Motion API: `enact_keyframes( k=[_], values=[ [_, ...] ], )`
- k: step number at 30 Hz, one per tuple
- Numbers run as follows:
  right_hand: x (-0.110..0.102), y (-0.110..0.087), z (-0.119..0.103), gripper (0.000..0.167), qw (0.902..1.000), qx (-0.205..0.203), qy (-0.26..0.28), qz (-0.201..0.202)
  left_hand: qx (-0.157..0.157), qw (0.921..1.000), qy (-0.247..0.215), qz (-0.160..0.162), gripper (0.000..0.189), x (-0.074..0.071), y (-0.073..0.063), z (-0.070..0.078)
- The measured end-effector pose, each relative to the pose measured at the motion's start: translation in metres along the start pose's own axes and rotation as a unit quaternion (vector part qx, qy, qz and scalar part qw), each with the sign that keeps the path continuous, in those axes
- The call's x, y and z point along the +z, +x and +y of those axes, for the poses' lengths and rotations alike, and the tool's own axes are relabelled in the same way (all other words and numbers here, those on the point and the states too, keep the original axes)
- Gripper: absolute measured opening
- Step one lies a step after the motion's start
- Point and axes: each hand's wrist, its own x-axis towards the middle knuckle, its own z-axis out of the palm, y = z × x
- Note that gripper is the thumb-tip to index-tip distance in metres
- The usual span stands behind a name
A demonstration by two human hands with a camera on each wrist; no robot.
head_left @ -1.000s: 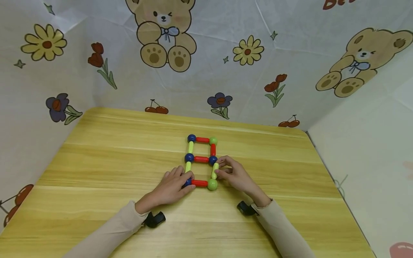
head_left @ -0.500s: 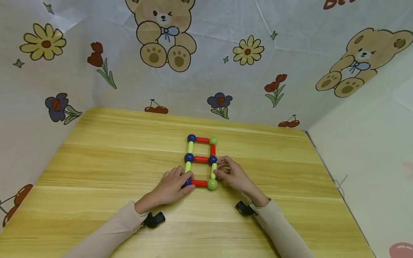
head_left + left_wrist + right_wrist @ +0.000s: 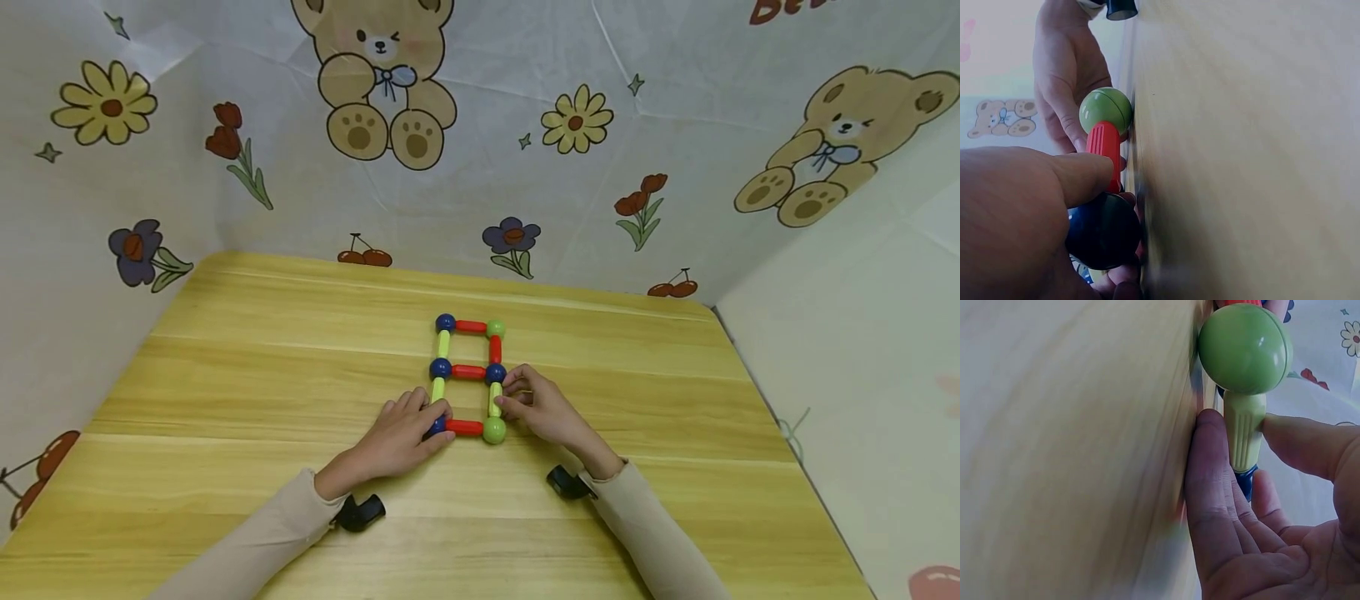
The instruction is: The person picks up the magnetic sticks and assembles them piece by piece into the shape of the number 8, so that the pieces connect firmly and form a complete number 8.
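Observation:
A flat frame of magnetic sticks and balls lies on the wooden table, shaped like two joined squares. My left hand [image 3: 397, 435] holds the near-left blue ball [image 3: 1105, 232], fingers around it and thumb against the near red stick [image 3: 1104, 147]. My right hand [image 3: 551, 414] pinches the yellow-green stick [image 3: 1245, 431] on the right side between thumb and fingers. That stick spans from the near-right green ball [image 3: 493, 431] to the right middle blue ball [image 3: 495, 373]. The left yellow-green stick [image 3: 438, 389] is partly hidden by my left fingers.
The frame's far square has a blue ball [image 3: 446, 322] and a green ball [image 3: 496, 329] at its far corners. The wooden table [image 3: 300, 333] meets a cloth backdrop [image 3: 480, 183] printed with bears and flowers. A dark wrist camera [image 3: 360, 512] sits by the left sleeve.
My right hand has shifted the right yellow-green stick slightly left, so it now lines up between the blue and green balls. The left hand stays in place.

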Motion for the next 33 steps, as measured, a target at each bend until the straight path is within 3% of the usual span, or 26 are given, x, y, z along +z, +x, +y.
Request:
enact_keyframes(
  k=[11,24,30,33],
  values=[
    [0.0,0.005,-0.003,0.024,0.9999,0.015,0.003,0.001,-0.019,0.9998,-0.008,0.006,0.014,0.0,0.003,0.003],
    [-0.003,0.003,-0.002,0.031,0.9997,0.001,-0.024,0.008,-0.052,0.9984,-0.023,0.009,0.014,-0.001,0.007,0.006],
    [-0.005,0.004,-0.001,0.033,0.9996,-0.008,-0.027,0.003,-0.053,0.998,-0.035,0.0,0.023,-0.005,0.006,0.004],
    [-0.011,0.003,-0.003,0.034,0.9991,-0.021,-0.035,0.014,-0.053,0.9968,-0.06,-0.004,0.033,-0.015,0.004,0.0]
  ],
)
